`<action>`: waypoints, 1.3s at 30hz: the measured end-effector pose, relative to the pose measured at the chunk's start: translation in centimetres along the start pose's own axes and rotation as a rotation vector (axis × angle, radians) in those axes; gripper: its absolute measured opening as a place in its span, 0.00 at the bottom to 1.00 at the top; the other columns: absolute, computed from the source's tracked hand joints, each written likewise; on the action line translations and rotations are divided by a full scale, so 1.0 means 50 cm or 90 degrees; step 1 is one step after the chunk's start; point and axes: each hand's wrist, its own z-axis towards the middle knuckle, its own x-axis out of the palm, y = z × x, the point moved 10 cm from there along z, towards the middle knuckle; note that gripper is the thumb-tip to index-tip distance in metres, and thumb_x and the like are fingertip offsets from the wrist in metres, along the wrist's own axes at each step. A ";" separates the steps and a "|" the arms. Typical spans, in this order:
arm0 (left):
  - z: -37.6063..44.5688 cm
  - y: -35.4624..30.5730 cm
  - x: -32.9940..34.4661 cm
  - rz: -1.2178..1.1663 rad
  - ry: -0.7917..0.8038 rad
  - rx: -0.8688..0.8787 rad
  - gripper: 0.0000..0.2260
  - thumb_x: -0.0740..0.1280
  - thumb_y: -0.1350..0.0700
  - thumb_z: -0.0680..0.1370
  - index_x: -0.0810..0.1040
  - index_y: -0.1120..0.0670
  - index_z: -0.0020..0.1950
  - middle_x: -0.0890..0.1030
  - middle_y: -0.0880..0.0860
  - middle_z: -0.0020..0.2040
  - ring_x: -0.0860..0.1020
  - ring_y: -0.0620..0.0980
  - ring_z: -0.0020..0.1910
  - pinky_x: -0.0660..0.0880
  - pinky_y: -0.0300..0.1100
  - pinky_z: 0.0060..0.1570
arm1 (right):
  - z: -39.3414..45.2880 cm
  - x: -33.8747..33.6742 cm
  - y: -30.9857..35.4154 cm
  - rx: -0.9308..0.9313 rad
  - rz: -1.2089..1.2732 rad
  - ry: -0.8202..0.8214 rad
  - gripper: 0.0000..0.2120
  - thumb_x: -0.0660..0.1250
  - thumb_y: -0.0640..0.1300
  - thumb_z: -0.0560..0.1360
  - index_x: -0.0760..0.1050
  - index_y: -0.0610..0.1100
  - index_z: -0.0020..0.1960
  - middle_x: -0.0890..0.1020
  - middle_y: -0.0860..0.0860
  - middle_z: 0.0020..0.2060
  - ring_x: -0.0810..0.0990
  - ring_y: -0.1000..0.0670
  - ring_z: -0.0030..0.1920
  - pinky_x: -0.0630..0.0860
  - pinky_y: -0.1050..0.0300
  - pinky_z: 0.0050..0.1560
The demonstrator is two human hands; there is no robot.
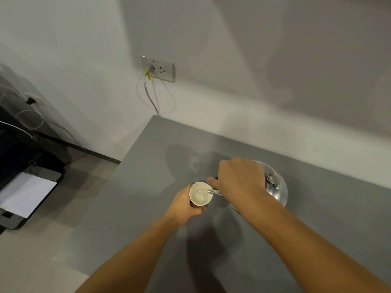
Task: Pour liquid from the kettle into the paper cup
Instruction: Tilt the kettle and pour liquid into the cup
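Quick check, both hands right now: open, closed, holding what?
Left hand: closed around the paper cup, steadying it.
Right hand: closed on the kettle handle, tipping the spout into the cup.

Grey table (pixel 148 187) butting against white wall (pixel 211 39). Wall socket (pixel 158 68) w/ grey cable (pixel 150 98) hanging down behind table. Printer (pixel 25 193) w/ white paper sitting on beige floor (pixel 31 261) at left.

left hand (pixel 186 205) gripping; right hand (pixel 239 178) clenched
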 end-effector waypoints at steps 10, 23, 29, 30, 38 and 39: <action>0.003 -0.003 -0.001 0.012 -0.009 0.015 0.27 0.79 0.57 0.67 0.76 0.41 0.63 0.85 0.45 0.57 0.83 0.46 0.57 0.78 0.40 0.57 | 0.002 -0.001 0.005 -0.017 0.002 -0.016 0.24 0.65 0.58 0.74 0.60 0.48 0.27 0.64 0.50 0.25 0.69 0.46 0.31 0.53 0.55 0.26; 0.003 0.000 -0.001 0.027 -0.014 0.016 0.29 0.80 0.56 0.68 0.77 0.47 0.67 0.84 0.45 0.58 0.82 0.46 0.57 0.76 0.37 0.56 | 0.002 -0.001 0.005 -0.021 0.009 -0.033 0.25 0.65 0.60 0.73 0.59 0.49 0.27 0.62 0.50 0.25 0.69 0.45 0.32 0.56 0.55 0.29; 0.004 0.003 0.000 0.020 -0.011 0.015 0.28 0.79 0.55 0.67 0.77 0.47 0.66 0.85 0.46 0.57 0.83 0.47 0.57 0.79 0.43 0.58 | 0.002 -0.002 0.004 -0.018 0.014 -0.036 0.24 0.65 0.58 0.73 0.59 0.48 0.27 0.68 0.50 0.27 0.69 0.45 0.33 0.58 0.54 0.31; 0.004 0.003 0.000 0.017 -0.011 0.013 0.28 0.79 0.55 0.67 0.77 0.46 0.66 0.85 0.46 0.57 0.83 0.47 0.57 0.79 0.42 0.57 | 0.002 -0.003 0.005 -0.019 0.011 -0.036 0.24 0.65 0.58 0.73 0.59 0.48 0.27 0.65 0.50 0.26 0.69 0.45 0.33 0.57 0.55 0.30; 0.002 0.002 -0.001 0.008 -0.011 0.006 0.28 0.79 0.56 0.68 0.77 0.45 0.66 0.84 0.45 0.57 0.83 0.45 0.56 0.76 0.36 0.52 | 0.000 -0.004 0.003 -0.011 0.017 -0.024 0.23 0.66 0.57 0.73 0.60 0.49 0.27 0.66 0.50 0.26 0.69 0.45 0.33 0.57 0.54 0.31; 0.003 0.003 0.000 0.009 -0.011 0.005 0.28 0.79 0.56 0.68 0.77 0.45 0.66 0.84 0.45 0.57 0.82 0.46 0.57 0.77 0.37 0.53 | -0.001 -0.005 0.003 -0.010 0.020 -0.027 0.23 0.66 0.57 0.73 0.59 0.48 0.28 0.70 0.50 0.28 0.69 0.45 0.33 0.58 0.54 0.31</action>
